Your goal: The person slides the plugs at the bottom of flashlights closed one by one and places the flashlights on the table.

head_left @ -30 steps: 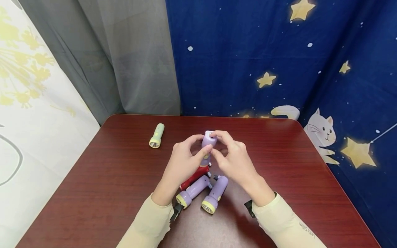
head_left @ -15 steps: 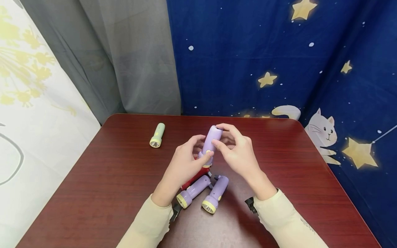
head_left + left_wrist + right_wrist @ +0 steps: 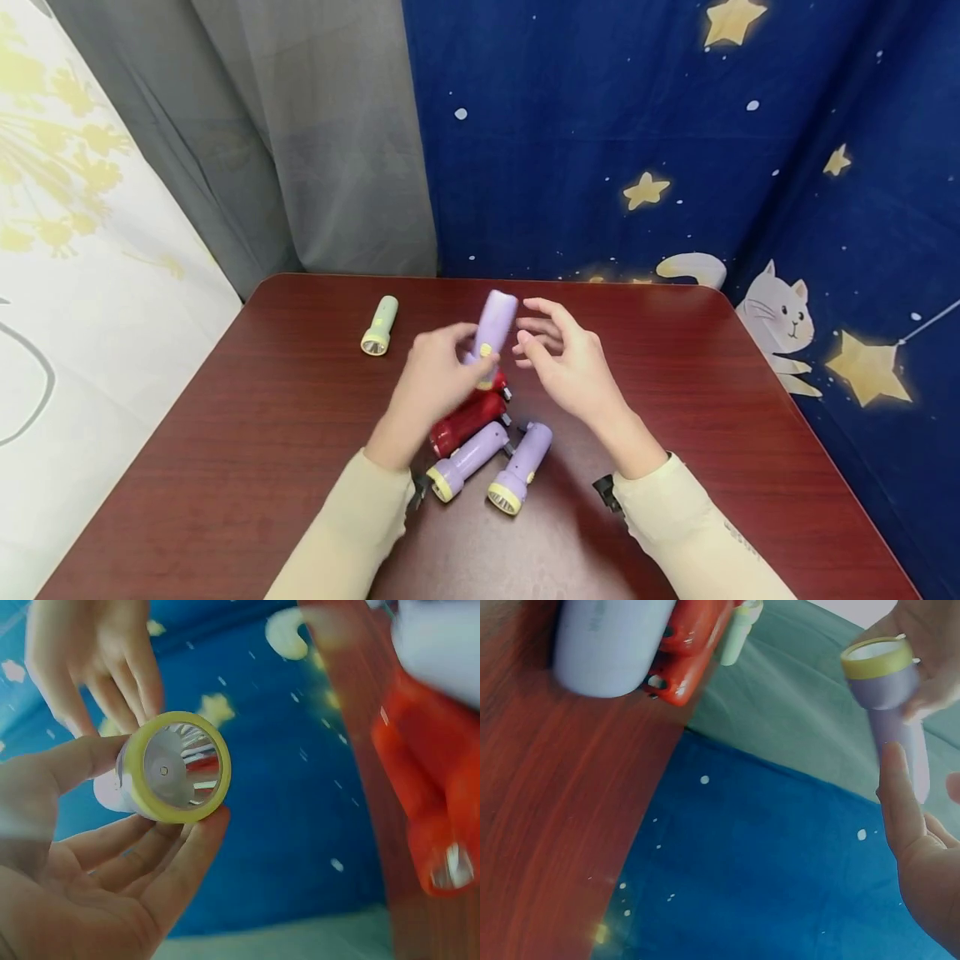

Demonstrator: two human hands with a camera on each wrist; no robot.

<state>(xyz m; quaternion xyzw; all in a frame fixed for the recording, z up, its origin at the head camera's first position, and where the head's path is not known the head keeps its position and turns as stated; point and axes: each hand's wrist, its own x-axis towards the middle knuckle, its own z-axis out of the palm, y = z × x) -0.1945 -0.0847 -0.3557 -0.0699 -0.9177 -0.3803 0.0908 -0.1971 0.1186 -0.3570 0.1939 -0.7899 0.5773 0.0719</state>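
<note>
A purple flashlight (image 3: 497, 321) with a yellow rim and button is raised above the table, tail end up. My left hand (image 3: 435, 371) holds it around its lower, lamp end. In the left wrist view its yellow-rimmed lamp (image 3: 176, 765) faces the camera between thumb and fingers. To the right of the flashlight, my right hand (image 3: 573, 367) has loosely bent fingers and holds nothing; a small gap separates them in the head view. Under my hands lie two red flashlights (image 3: 467, 423), the farther one partly hidden, and two more purple flashlights, one left (image 3: 471, 458) and one right (image 3: 521, 467).
A pale green flashlight (image 3: 380, 325) with a yellow head lies apart at the far left of the reddish-brown table (image 3: 675, 400). Behind the table's back edge hang a grey curtain (image 3: 352, 150) and a blue star-patterned curtain (image 3: 555, 150).
My right hand has come off the purple flashlight's tail end. My left hand has shifted it slightly left and up, so more of the red flashlights shows beneath.
</note>
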